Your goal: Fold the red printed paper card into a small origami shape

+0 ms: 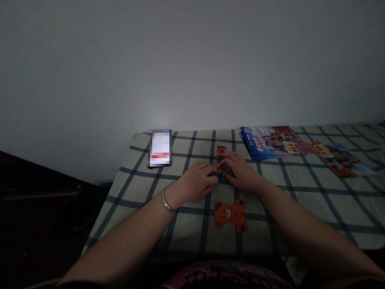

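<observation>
Your checked-cloth-covered bench [192, 230] is carrying a lit smartphone [160, 147], glossy leaflets [270, 142] and a small, partly hidden red item [221, 149].

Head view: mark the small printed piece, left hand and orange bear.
Small printed piece [221, 149]: head view, on its uncovered far end.
Left hand [197, 182]: head view, on the back of the hand.
Orange bear [235, 214]: head view, on its body beside the head.

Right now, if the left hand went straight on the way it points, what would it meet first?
The left hand would likely meet the small printed strip, which it seems to touch, then the right hand just beyond; depth is unclear in this dim view.
</observation>
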